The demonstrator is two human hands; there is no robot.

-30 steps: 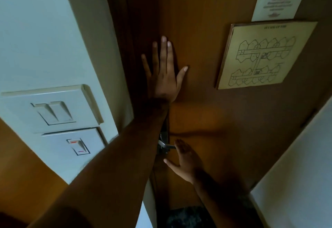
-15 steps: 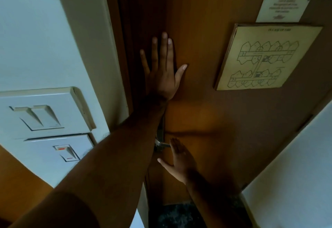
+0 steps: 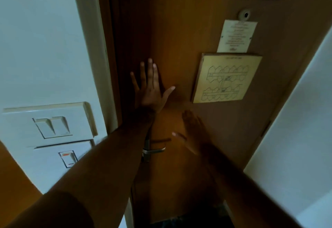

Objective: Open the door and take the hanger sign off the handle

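A brown wooden door (image 3: 188,30) fills the middle of the head view, shut against its frame. My left hand (image 3: 150,88) lies flat on it near the latch edge, fingers spread. My right hand (image 3: 193,134) is open and blurred, raised beside the door just right of the metal lever handle (image 3: 155,150). Neither hand touches the handle. No hanger sign shows on this side of the handle.
A yellow floor-plan plaque (image 3: 227,78) and a white notice (image 3: 236,36) hang on the door below a peephole (image 3: 244,15). Light switches (image 3: 51,126) sit on the white wall at left. A white wall (image 3: 301,119) closes in on the right.
My right hand has risen from just below the handle to above and right of it. The view has tilted upward, so more of the door shows. My left hand stays flat on the door.
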